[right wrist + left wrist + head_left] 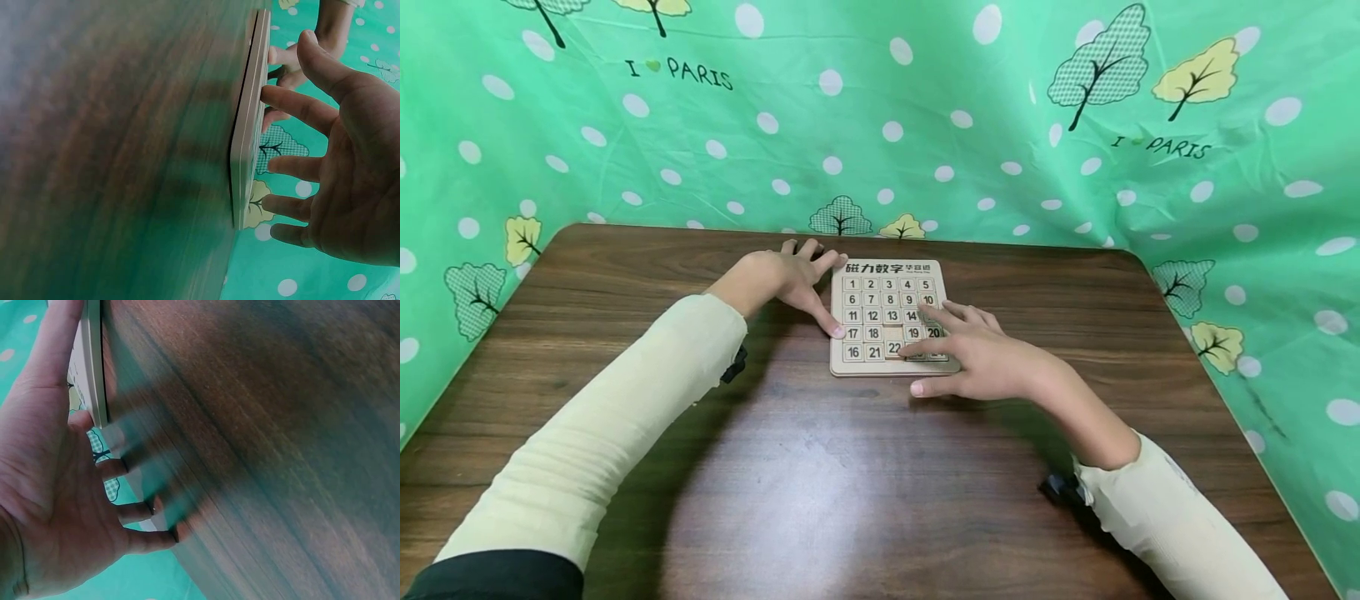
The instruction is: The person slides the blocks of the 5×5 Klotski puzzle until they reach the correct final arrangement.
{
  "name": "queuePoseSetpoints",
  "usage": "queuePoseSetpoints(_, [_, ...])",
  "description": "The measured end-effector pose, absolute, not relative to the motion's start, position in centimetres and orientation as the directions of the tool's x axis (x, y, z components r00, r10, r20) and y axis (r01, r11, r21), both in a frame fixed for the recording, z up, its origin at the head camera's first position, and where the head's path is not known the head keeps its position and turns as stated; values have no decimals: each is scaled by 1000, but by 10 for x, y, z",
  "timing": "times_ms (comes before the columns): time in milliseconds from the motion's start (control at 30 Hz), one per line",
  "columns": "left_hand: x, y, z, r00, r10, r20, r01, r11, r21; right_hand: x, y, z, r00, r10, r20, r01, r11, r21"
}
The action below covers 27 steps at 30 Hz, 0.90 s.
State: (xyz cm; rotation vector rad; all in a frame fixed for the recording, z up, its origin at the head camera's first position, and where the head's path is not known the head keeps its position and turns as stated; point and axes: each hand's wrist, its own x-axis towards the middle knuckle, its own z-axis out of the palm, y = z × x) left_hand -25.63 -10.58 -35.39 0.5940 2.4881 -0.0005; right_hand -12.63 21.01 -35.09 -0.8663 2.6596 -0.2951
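Observation:
A wooden number slide puzzle (837, 360) lies flat on the table, its numbered tiles in rows under a printed heading. One vacant slot shows in the fourth row, between tiles 18 and 19. Just below it, tile 22 (893, 348) sits slightly raised toward that slot. My right hand (992, 358) reaches over the lower right with straight, spread fingers, its index fingertip touching tile 22. It hides some bottom-row tiles. On the other side my left hand (786, 279) steadies the frame, thumb on the left edge and index fingertip at the top left corner, other fingers spread beyond.
The dark wooden table (790, 475) extends on all sides of the puzzle. Behind it and along both sides hangs a green dotted cloth (865, 92) with tree prints. Light sleeves (617, 425) cover both forearms.

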Motion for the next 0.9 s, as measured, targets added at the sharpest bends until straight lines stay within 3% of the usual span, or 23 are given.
queuePoseSetpoints(533, [-255,-104,-352,-737,417,-532,416,900,129,-133,205,-356,-754,-622,-209,-552,774,-312])
queuePoseSetpoints(900, [-252,-104,-351,-742,405,-534,407,905,122,-141,191,-356,-753,-601,-269,-536,797,-280])
